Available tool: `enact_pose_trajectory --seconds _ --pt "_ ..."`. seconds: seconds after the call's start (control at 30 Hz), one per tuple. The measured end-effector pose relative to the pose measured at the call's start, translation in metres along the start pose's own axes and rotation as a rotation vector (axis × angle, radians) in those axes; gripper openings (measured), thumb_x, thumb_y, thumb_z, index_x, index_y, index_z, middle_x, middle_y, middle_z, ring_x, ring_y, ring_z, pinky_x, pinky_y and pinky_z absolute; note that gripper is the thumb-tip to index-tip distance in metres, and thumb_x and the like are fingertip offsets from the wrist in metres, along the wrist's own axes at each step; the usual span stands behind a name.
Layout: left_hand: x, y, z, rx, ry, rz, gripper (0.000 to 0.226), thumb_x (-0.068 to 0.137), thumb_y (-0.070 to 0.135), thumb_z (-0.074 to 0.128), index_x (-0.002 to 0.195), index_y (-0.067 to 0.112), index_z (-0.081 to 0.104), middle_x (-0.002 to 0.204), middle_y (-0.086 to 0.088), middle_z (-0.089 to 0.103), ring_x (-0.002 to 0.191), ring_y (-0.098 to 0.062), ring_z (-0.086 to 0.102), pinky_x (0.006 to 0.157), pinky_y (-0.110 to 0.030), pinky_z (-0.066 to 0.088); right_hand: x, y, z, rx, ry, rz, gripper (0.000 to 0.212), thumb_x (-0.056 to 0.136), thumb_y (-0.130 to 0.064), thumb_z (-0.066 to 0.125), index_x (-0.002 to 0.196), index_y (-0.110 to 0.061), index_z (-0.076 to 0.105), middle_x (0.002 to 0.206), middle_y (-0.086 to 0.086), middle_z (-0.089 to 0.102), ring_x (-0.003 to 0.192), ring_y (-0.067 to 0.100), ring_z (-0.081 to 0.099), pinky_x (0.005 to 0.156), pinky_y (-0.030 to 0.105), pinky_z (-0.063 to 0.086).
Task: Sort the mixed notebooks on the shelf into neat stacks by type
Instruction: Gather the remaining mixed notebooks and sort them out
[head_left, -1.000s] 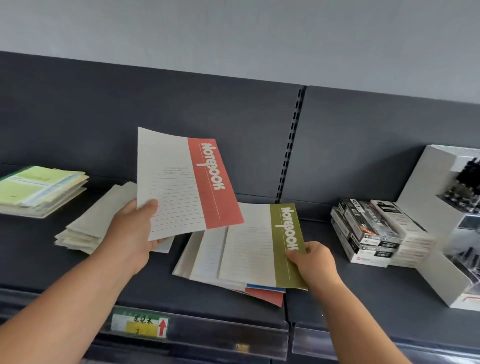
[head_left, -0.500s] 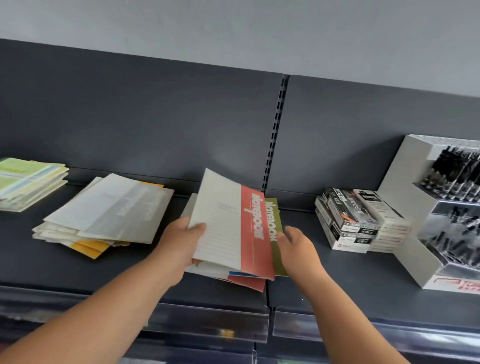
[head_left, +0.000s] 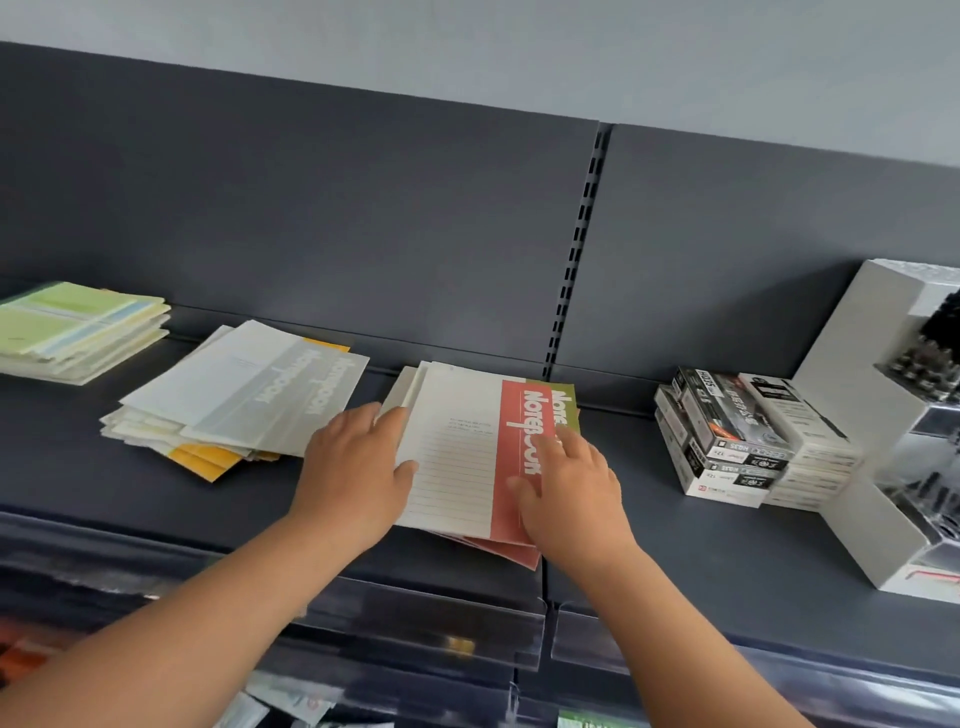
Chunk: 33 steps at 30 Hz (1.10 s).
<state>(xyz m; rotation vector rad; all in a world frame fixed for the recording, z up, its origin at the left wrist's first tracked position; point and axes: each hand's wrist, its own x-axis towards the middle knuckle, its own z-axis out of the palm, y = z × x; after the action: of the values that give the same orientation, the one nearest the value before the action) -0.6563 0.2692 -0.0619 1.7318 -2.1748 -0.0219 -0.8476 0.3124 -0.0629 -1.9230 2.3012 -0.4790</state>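
Notebooks with thin card covers make up the work here, and the one in hand is a red-and-cream soft-cover notebook (head_left: 467, 447) lying on top of a small stack at the centre of the frame, on the dark grey metal shelf (head_left: 727, 551). An olive-green notebook (head_left: 570, 400) of the same design shows at its upper right corner, and more red edges stick out below.

The left hand (head_left: 353, 467) sits against the stack's left edge, its fingers (head_left: 387, 418) fairly straight along that edge and the thumb laid on the cream cover. It presses rather than grips. The right hand (head_left: 571, 488) lies flat on the red band with its fingers (head_left: 558, 441) spread and relaxed, holding nothing.

These notebooks are probably light and floppy, with smooth covers that slide readily over one another, so a push on one edge likely shifts only the top copies. Squaring them should go best with both palms against opposite long edges. A single copy is best lifted by pinching the spine side, where it is stiffest.

Left of centre lies a loose fan of pale grey translucent-cover notebooks (head_left: 249, 395) over yellow ones (head_left: 208, 460), which look more slippery. A pale green stack (head_left: 78, 327) sits at the upper left, and black-and-white boxes (head_left: 727, 436) at the right.
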Motion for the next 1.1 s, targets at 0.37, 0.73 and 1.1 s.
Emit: enact_pose_trajectory --seconds 0.37,0.73,1.1 --pt "-0.027 -0.117 -0.059 0.133 0.135 -0.057 0.059 0.095 0.048 0.044 0.148 0.026 0.031 0.153 -0.001 0.032 0.141 -0.022 0.025 0.116 -0.041 0.015 -0.003 -0.115 -0.002 -0.106 -0.017 -0.258 0.056 0.100 -0.048 0.038 0.149 -0.023 0.030 0.159 0.000 0.024 0.146 0.023 0.019 0.118 0.040 0.014" --pt "-0.109 -0.327 -0.147 0.204 0.213 -0.249 0.063 0.092 0.055 0.045 0.146 0.026 0.035 0.147 0.001 0.041 0.138 -0.019 0.032 0.115 -0.043 0.016 -0.036 -0.339 0.050 -0.027 -0.043 -0.508 0.054 0.099 -0.047 0.041 0.147 -0.023 0.035 0.155 0.000 0.032 0.143 0.020 0.028 0.116 0.036 0.020" --pt "-0.154 -0.489 -0.211 0.264 0.213 -0.367 0.063 0.092 0.055 0.043 0.146 0.025 0.034 0.147 0.002 0.041 0.137 -0.019 0.033 0.114 -0.042 0.020 -0.058 -0.520 0.107 0.053 -0.115 -0.635 0.058 0.098 -0.050 0.041 0.148 -0.021 0.034 0.156 0.000 0.031 0.144 0.018 0.026 0.117 0.035 0.020"
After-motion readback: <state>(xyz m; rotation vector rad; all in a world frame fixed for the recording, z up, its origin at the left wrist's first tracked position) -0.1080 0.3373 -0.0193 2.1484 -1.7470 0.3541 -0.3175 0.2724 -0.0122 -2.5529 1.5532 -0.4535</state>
